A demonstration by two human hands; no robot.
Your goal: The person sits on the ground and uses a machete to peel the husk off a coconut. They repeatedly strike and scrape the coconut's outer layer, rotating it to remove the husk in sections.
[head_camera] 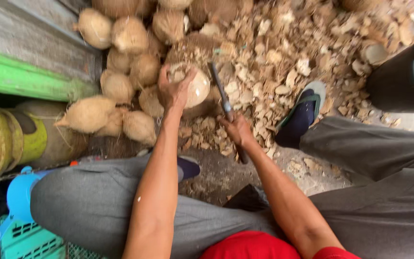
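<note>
While the right hand (236,129) is clamping a dark-handled, flat steel chopping blade (220,94), the left hand (174,90) is gripping a round, partly husked pale coconut (195,88) on the ground ahead. Should the blade glance off the hard, smooth shell, it could be catching those fingers. Beyond, fibrous brown coconuts (120,57) and dry husk chips (283,62) are piling up.

Left grip (174,91) stretched toward 12 o'clock, fingers curled downward, arm nearly straight. Right grip (236,129) closed in a fist, forearm angled toward 11 o'clock. Both knees bent, spread wide.
</note>
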